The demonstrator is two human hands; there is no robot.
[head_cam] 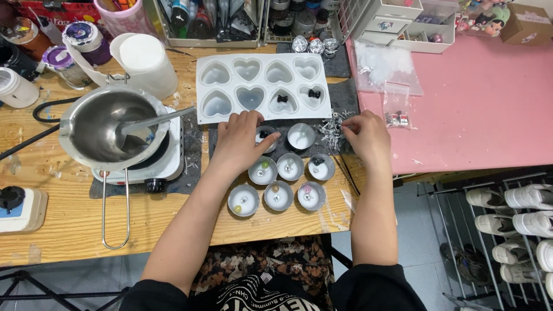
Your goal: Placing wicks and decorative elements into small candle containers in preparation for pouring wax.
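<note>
A person's two bare forearms reach forward over a scuffed wooden workbench [69, 230], seen from above. Nearest the body sit small round metal cups filled with white wax [279, 196], three in a front row and three in the row behind, each with a little coloured bead or charm set in the top. Just beyond them, the left hand [242, 141] rests palm down with its fingers curled around the rim of another small wax-filled metal cup [266, 136] holding a dark charm; the thumb and fingers pinch its edge lightly. A further cup of plain white wax [300, 136] stands just beside it to the right. The right hand [367, 135] hovers at the edge of a pink tabletop [489, 103], fingertips pinched together over a small heap of white wick pieces [333, 128]; whether it grips one cannot be told. Behind the hands lies a white silicone mould with eight heart-shaped hollows [262, 86], two of them holding black bows. To the left, a steel melting pot with a long wire handle [109, 129] sits on a small white electric hotplate [167, 161]. Jars and bottles crowd the far edge.
</note>
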